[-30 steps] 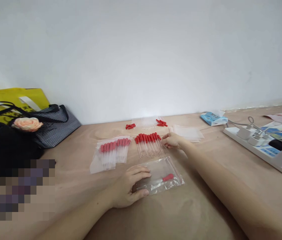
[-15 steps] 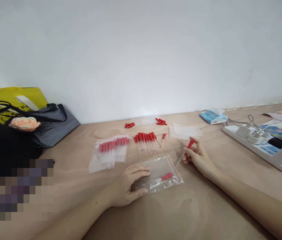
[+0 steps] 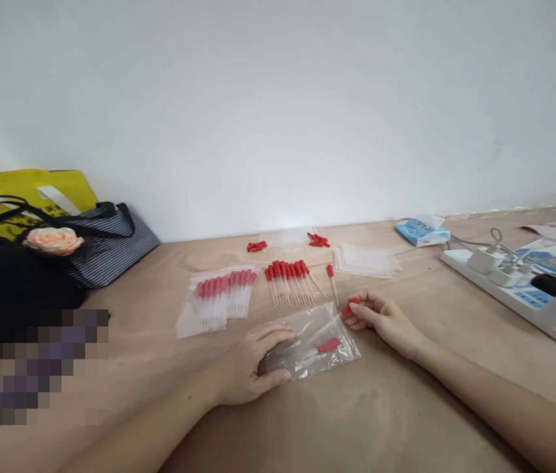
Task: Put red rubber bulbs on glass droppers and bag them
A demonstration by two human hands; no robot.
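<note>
My right hand (image 3: 376, 322) pinches a glass dropper by its red rubber bulb (image 3: 351, 305). The glass tube of that dropper points left into the mouth of a clear zip bag (image 3: 302, 364), as far as I can see. Inside the same bag lies another dropper with a red bulb (image 3: 328, 345). Resting on the bag's left end, my left hand (image 3: 253, 364) has its thumb and fingers spread apart. Beyond the bag, several droppers (image 3: 287, 282) lie side by side, with a single dropper (image 3: 333, 282) at their right.
Bagged droppers (image 3: 213, 299) lie at the left. Flat empty bags (image 3: 366, 261) are back right. Loose red bulbs (image 3: 318, 240) and glass tubes (image 3: 291, 243) lie near the wall. Farther right are a tissue pack (image 3: 420, 232) and a power strip (image 3: 509, 292); bags (image 3: 110, 249) stand far left.
My right hand has moved left and down, bringing the dropper from beside the bag to its opening. The single dropper behind has shifted right and turned slightly. My left hand stays put.
</note>
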